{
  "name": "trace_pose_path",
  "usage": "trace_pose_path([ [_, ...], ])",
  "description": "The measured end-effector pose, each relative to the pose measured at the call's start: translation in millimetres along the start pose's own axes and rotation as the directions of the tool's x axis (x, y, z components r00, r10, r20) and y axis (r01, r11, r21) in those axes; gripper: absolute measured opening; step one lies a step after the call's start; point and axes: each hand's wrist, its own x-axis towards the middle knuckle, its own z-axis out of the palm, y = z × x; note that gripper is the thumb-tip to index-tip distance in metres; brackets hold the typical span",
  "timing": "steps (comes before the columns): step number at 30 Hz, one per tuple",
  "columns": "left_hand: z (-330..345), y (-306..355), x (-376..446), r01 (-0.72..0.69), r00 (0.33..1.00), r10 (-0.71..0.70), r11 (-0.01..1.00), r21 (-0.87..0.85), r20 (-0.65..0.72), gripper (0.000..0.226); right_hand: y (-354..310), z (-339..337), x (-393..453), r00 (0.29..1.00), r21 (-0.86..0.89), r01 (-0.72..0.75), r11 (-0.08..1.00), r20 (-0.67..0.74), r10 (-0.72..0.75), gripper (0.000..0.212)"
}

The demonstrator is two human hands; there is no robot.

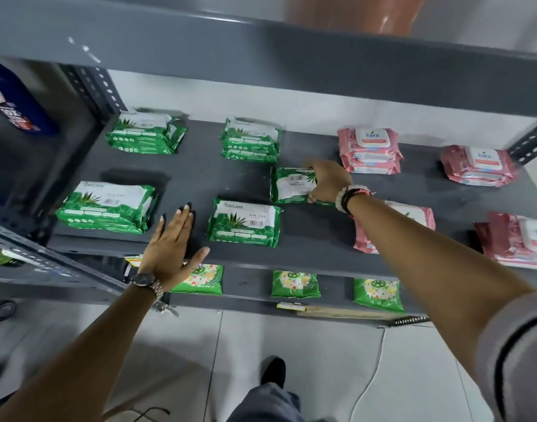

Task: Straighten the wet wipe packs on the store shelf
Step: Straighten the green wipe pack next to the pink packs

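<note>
A dark grey shelf carries green aloe wet wipe packs on the left and pink packs on the right. My right hand grips the right edge of a single green pack that lies turned sideways in mid-shelf. My left hand hovers flat with fingers spread above the shelf's front edge, between a green stack and a single green pack. Two more green stacks sit at the back. My right forearm partly hides a pink pack.
Pink stacks fill the right side. A lower shelf holds green floral packets. A perforated metal upright stands at the left, with a blue container beyond it. A white cable trails on the tiled floor.
</note>
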Motion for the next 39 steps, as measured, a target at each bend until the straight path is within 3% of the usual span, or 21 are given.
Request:
trace_pose_path([
  [5, -4, 3, -1, 0.013, 1.000, -0.013, 1.000, 0.003, 0.017, 0.085, -40, -4, -25, 0.993, 0.027, 0.088, 0.996, -0.084, -0.086, 0.074],
  [8, -6, 3, -2, 0.019, 1.000, -0.020, 1.000, 0.019, 0.024, 0.085, -67, 0, -41, 0.991, 0.103, 0.129, 0.986, -0.048, -0.125, 0.072],
  [15, -8, 5, -3, 0.027, 1.000, -0.027, 1.000, -0.003, 0.002, 0.084, -101, 28, -52, 0.970, -0.062, 0.234, 0.970, 0.082, -0.229, 0.066],
  [18, -7, 5, -4, 0.030, 0.999, -0.030, 1.000, -0.005, -0.012, 0.083, -102, 29, -49, 0.936, -0.011, 0.323, 0.946, 0.153, -0.317, 0.075],
  [21, -5, 5, -3, 0.034, 0.999, -0.034, 0.999, -0.003, -0.015, 0.084, -103, 27, -50, 0.904, 0.057, 0.390, 0.919, 0.167, -0.394, 0.067],
  [25, -2, 4, -3, 0.035, 0.999, -0.035, 0.999, 0.002, -0.017, 0.084, -107, 33, -52, 0.945, 0.027, 0.327, 0.945, 0.014, -0.327, 0.058],
  [28, -2, 4, -3, 0.033, 0.999, -0.034, 0.999, -0.017, -0.026, 0.083, -112, 40, -51, 0.978, -0.042, 0.184, 0.982, -0.090, -0.187, 0.069],
  [32, -2, 4, -2, 0.031, 0.999, -0.032, 0.999, -0.025, -0.036, 0.082, -117, 45, -49, 0.989, -0.099, 0.094, 0.991, -0.107, -0.104, 0.076],
  [34, -1, 3, -3, 0.030, 0.999, -0.031, 0.999, -0.027, -0.037, 0.082, -116, 41, -49, 0.977, -0.103, 0.152, 0.983, -0.134, -0.166, 0.060],
  [36, -1, 3, -3, 0.033, 0.999, -0.034, 0.999, -0.023, -0.036, 0.082, -111, 33, -46, 0.942, -0.112, 0.310, 0.944, -0.097, -0.320, 0.039],
  [39, 0, 2, -2, 0.035, 0.999, -0.035, 0.999, -0.016, -0.026, 0.082, -104, 19, -44, 0.825, -0.234, 0.566, 0.791, 0.177, -0.537, 0.080],
])
